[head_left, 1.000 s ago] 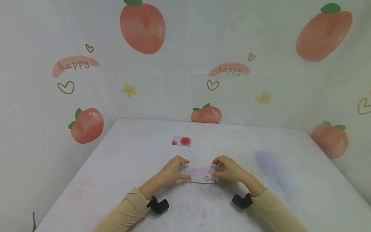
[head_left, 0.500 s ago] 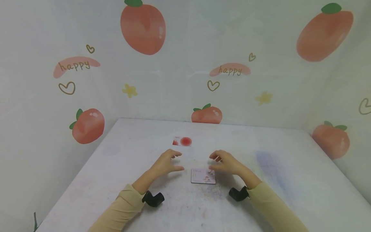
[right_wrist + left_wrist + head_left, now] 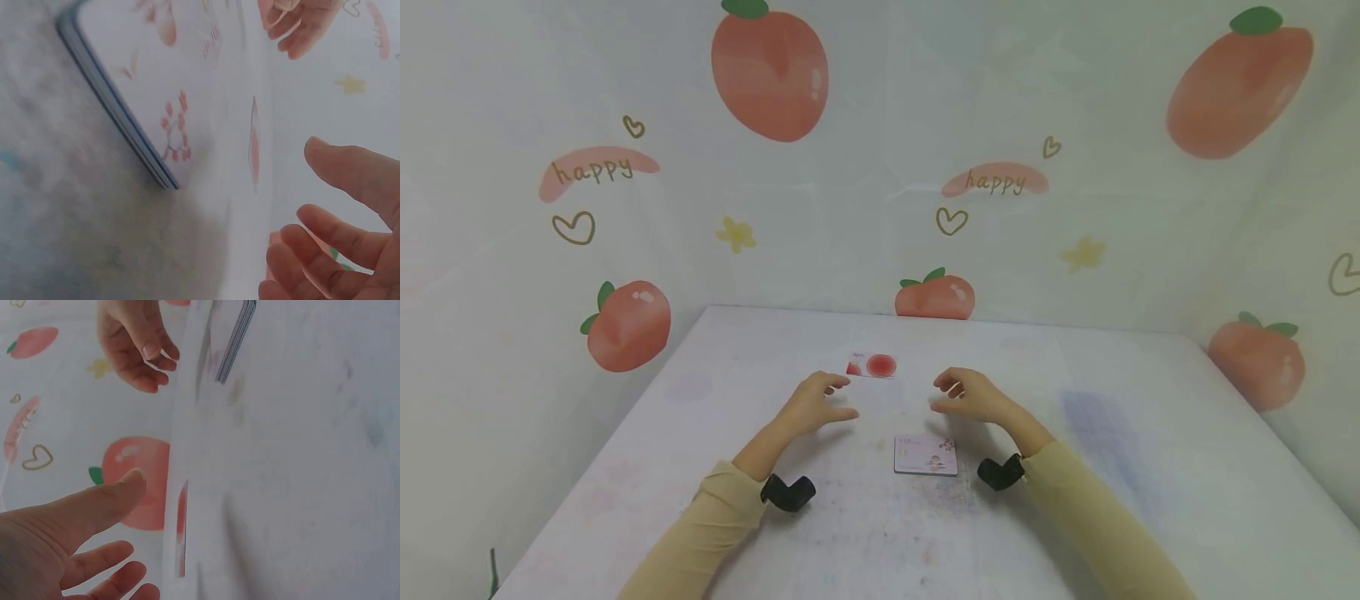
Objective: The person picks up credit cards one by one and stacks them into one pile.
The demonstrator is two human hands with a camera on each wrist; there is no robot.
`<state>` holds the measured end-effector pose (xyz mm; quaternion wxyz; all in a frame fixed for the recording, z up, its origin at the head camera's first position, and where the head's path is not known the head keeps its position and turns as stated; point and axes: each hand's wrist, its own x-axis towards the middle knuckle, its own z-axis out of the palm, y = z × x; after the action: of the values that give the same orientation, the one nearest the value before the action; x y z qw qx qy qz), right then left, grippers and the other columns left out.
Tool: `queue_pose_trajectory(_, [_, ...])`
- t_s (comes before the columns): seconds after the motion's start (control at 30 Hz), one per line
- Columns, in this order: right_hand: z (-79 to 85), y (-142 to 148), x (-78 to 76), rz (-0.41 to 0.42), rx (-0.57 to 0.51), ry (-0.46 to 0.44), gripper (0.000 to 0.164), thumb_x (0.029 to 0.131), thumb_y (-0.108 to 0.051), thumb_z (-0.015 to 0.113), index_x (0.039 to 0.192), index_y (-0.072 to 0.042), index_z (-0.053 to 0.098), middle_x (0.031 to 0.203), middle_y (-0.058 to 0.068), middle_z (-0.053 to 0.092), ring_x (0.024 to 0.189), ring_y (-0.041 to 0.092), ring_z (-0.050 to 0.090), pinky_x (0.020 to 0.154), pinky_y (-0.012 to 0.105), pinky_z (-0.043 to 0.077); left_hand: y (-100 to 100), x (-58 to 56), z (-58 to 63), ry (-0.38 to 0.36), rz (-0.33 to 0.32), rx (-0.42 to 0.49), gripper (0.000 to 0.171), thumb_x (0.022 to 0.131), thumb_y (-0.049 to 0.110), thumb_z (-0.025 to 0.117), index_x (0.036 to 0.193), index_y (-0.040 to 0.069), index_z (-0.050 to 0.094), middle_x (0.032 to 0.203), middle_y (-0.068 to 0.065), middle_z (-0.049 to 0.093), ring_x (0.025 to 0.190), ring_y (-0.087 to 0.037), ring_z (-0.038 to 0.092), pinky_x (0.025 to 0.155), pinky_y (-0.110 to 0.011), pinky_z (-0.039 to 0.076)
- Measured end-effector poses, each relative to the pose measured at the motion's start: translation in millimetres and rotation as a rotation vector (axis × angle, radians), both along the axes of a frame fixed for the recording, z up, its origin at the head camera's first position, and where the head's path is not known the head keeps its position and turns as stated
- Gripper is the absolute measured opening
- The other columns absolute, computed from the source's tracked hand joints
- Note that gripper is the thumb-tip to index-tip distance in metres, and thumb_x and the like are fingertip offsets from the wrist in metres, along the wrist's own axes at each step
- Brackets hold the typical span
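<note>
A small stack of pale pink cards [image 3: 925,455] lies on the table, its top one printed with "VIP" and a flower sprig. The right wrist view shows the layered edges of the card stack [image 3: 134,87]. Farther back lies a single white card with a red circle [image 3: 872,365]. My left hand [image 3: 811,404] hovers above the table, just in front and left of that red-circle card, fingers spread loosely with nothing held. My right hand [image 3: 979,397] hovers right of it, behind the stack, fingers bent loosely, touching no card.
A white tabletop [image 3: 715,500] with faint stains carries the cards. Behind it hangs a white backdrop [image 3: 865,217] printed with peaches and "happy". A black curved piece [image 3: 787,493] is strapped at the left wrist, and a similar black piece [image 3: 1001,472] at the right.
Both hands have drawn off the card stack and moved away from me toward the far card. The left hand has also shifted left. Both cards' places look unchanged.
</note>
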<state>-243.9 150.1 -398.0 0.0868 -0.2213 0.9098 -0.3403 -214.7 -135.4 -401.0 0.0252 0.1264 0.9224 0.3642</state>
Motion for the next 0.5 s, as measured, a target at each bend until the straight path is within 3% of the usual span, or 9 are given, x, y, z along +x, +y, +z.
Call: queue_pose_trajectory(0.5, [-2.9, -23, -27.9, -0.039, -0.055, -0.044, 0.036, 0.081, -0.017, 0.07, 0.108, 0.004, 0.059, 0.102, 0.018, 0.062, 0.099, 0.03, 0.061, 0.086, 0.038, 0.051, -10, -21.4, 3.1, -0.052, 0.088, 0.018, 0.052, 0.078, 0.019, 0.074, 0.122, -0.002, 0.057, 0.121, -0.022, 0.059, 0.109, -0.034, 0.056, 0.092, -0.044, 0.047])
